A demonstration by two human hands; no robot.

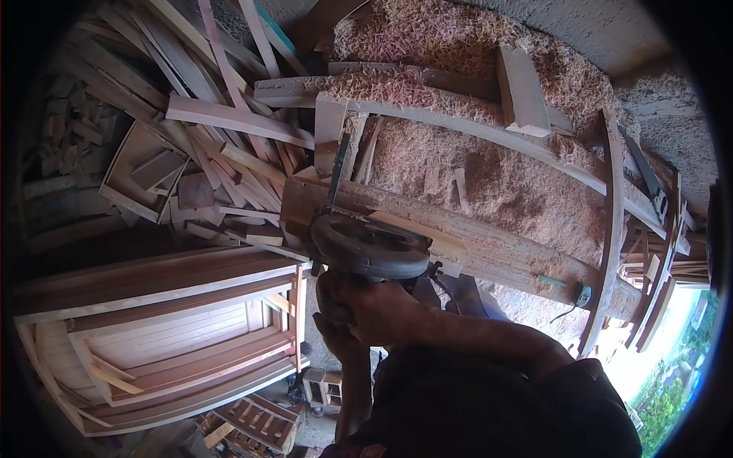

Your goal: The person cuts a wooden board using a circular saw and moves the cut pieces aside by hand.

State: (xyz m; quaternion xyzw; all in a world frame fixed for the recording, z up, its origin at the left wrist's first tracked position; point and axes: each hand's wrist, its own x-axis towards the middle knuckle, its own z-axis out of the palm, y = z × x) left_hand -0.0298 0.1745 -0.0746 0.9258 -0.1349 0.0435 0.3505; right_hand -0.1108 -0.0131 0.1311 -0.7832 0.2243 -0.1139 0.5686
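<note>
A dark power saw with a large rounded guard [370,256], which looks like a circular saw, rests over the left end of a thick wooden beam [504,252]. My right hand [382,309] is closed round the saw's near side. Just left of it my left hand [336,324] is closed on the saw's handle; its fingers are partly hidden. A pale strip of wood [427,237] lies along the beam beside the guard. The blade is out of sight. Farther right on the beam are a thin teal stick [551,281] and a small teal and black object [582,295].
Wood shavings [489,191] fill the area beyond the beam, inside a wooden frame [473,126]. Loose boards [237,122] pile up at the far left. A large panelled wooden piece [175,332] lies at the near left. Uprights [611,221] stand at the right.
</note>
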